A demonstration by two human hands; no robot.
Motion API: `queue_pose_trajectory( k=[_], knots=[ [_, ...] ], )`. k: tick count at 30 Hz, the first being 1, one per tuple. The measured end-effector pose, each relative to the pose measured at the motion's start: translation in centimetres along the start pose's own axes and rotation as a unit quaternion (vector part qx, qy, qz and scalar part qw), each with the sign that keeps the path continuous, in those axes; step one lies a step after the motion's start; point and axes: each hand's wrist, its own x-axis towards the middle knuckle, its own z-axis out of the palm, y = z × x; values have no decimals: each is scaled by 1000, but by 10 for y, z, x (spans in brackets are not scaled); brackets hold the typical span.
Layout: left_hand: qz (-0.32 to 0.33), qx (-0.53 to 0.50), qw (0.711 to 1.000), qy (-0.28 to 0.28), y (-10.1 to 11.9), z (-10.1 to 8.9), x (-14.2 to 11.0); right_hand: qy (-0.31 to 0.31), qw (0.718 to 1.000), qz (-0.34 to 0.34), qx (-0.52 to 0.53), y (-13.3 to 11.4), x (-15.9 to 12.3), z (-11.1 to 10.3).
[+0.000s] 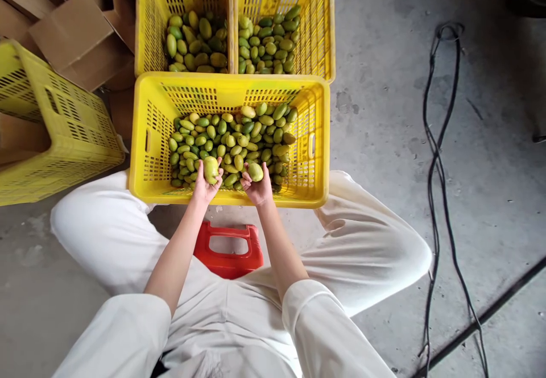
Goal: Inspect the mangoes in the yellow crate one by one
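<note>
Above the front part of a yellow slotted crate [230, 197], my left hand [204, 190] has its fingers wrapped round a larger yellow-green oval fruit [210, 169]. A little to the right, my right hand [261, 190] grips a smaller, rounder green fruit [255, 171]. Both hands are palm up, with the fruits showing on top. Beneath and beyond them, many loose oval fruits [226, 133], from dark green to yellow, cover the crate's floor. The exact kind of fruit is not clear from this view.
Two more yellow crates [143, 25] [326, 25] with similar fruit stand against the far side. At left are a tilted yellow crate [81, 122] and cardboard boxes [77, 31]. A red plastic stool [230, 261] is between my legs. Black cable [437, 150] lies on the concrete floor at right.
</note>
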Motion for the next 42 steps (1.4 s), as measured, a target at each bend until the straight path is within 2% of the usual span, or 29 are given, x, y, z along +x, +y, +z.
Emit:
queue_pose_trajectory(
  k=[8, 12, 15, 20, 23, 26, 29, 31, 35, 38, 42],
  knots=[
    [24, 20, 999, -19, 0, -3, -7, -21, 999, -12, -34, 1, -2, 5],
    [26, 46, 998, -35, -3, -2, -8, 4, 999, -10, -40, 3, -5, 8],
    [43, 33, 998, -21, -4, -2, -5, 16, 1000, 3, -24, 2, -7, 8],
    [81, 18, 996, 29, -5, -6, 1, -10, 998, 56, -18, -3, -8, 5],
    [80, 18, 997, 8, -5, -7, 3, -11, 998, 38, -45, -1, -7, 1],
    [74, -8, 997, -23, -4, -5, 3, -61, 991, 36, -112, 4, -6, -5],
    [42, -7, 999, -4, -1, -1, 0, -138, 968, 77, -194, 8, -8, -8],
    [13, 4, 1000, 8, 1, 1, -2, -153, 959, 91, -219, 7, -10, -6],
    [0, 16, 1000, 11, 3, 2, -2, -131, 977, 71, -152, 2, -14, 6],
    [35, 7, 999, 36, 2, 0, 1, -108, 987, 66, -102, 1, -16, 14],
    [68, 4, 997, 45, 2, -2, 5, -71, 993, 38, -90, 5, -14, 13]
  ],
)
